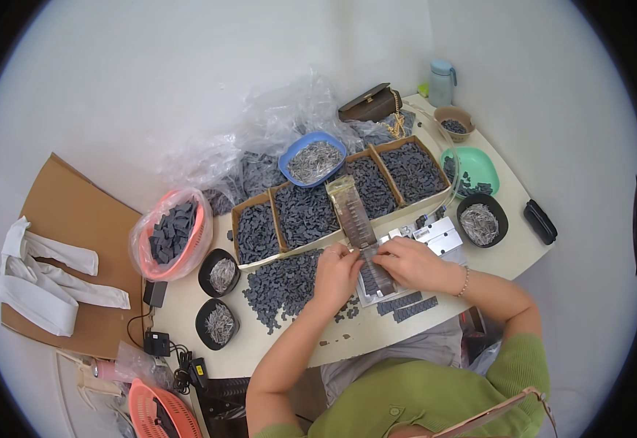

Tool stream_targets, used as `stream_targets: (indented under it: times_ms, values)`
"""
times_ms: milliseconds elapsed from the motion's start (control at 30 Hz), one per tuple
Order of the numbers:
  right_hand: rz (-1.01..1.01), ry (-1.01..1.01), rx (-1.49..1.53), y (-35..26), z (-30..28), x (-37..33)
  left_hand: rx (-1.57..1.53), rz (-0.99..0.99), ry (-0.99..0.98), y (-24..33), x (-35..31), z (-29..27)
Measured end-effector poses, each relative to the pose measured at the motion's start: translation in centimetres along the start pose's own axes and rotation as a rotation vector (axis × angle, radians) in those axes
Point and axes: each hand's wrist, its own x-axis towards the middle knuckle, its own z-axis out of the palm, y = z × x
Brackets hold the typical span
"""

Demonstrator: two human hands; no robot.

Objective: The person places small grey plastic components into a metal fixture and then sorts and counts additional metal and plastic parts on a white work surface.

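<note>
My left hand [338, 273] and my right hand [412, 263] meet over a metal fixture [437, 235] near the table's front. The fingers of both are closed, with tips close together at a brownish see-through strip [353, 213]. What the fingertips pinch is too small to make out. The strip slants from the cardboard trays down between my hands, and dark grey parts lie in the fixture under it. Joined rows of dark grey pieces [415, 308] rest beside the fixture, under my right forearm. A heap of small dark grey parts [282, 286] lies left of my left hand.
Cardboard trays [257, 232] of grey parts stand behind, with a blue basin [313, 159] of metal pins on them. Black bowls [217, 324] of pins sit at left, another black bowl [482, 220] at right. A pink basket [172, 235], green tray [477, 169] and black case [540, 222] edge the table.
</note>
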Motion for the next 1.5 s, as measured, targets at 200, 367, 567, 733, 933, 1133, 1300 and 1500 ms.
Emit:
stream_targets:
  times_ms: [200,367,567,733,933,1133,1300,1500]
  values:
    - [-0.083,-0.074,-0.161,0.6,1.6,2.2,-0.038,-0.17,0.117,-3.1,-1.0,-6.3]
    - [-0.116,-0.306,-0.243,0.7,0.2,3.7,0.251,-0.311,0.286,-11.0,-4.4,-14.1]
    - [-0.021,-0.809,-0.238,-0.3,-1.7,10.3,0.464,-0.592,-0.126,-19.5,-9.1,-17.0]
    - [0.218,-0.246,-0.124,7.1,-2.6,17.4,0.462,-0.588,-0.184,-18.8,-7.4,-16.8]
    - [0.37,-0.267,-0.127,13.4,2.5,21.8,0.562,-0.567,0.007,-18.7,-7.6,-17.0]
    - [0.387,-0.353,-0.375,13.5,4.1,22.7,-0.288,-0.629,0.046,-13.3,-5.3,-13.6]
    - [0.328,-0.266,-0.391,13.2,4.2,22.4,-0.702,-0.345,-0.097,-1.9,-4.1,-4.3]
    - [0.33,-0.103,-0.491,14.1,3.3,20.4,-0.218,0.038,0.003,2.6,-2.0,0.4]
